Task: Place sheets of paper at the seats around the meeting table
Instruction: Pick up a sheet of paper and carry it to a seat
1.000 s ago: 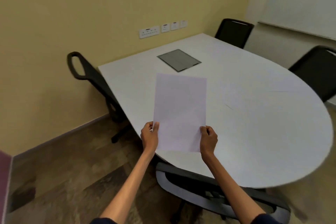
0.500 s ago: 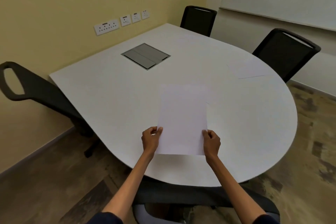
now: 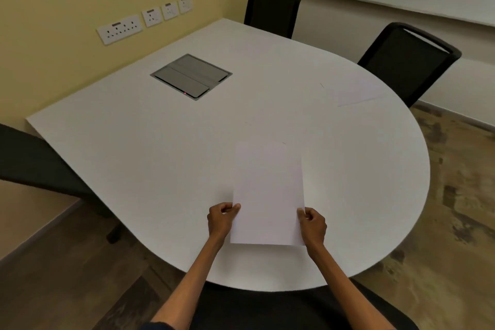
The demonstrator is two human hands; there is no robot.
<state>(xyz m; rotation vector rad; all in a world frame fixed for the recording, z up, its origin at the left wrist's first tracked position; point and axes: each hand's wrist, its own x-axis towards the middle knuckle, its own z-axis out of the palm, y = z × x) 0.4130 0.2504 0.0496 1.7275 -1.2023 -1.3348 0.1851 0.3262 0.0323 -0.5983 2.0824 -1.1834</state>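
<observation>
Yellow walls and a whiteboard closed in a small meeting room, where a white counter [image 3: 166,158] with a rounded near end filled most of the view. One sheet of paper [image 3: 267,190] was held between the two hands, its long axis running straight away from the person toward the middle of the counter, its near short edge just past the counter's rim. The left hand [image 3: 221,220] pinched the sheet's left long edge near the bottom corner, and the right hand [image 3: 312,224] pinched the right long edge at the same height, both closed on the paper and equally near it. Whether the sheet already lay flat on the counter or hung just above it could not be told.

Beyond the hands and to the right, a second sheet [image 3: 356,92] lay flat, just in front of a black chair [image 3: 407,61]. Farther off stood another chair [image 3: 272,12], with no sheet clearly visible before it. Ahead and to the left of the hands sat a grey cable hatch [image 3: 191,76], and a chair arm [image 3: 34,161] showed at the far left. A dark seat [image 3: 267,308] lay directly beneath the forearms, so the sheet probably belonged at this place, needing only to be lowered and released.
</observation>
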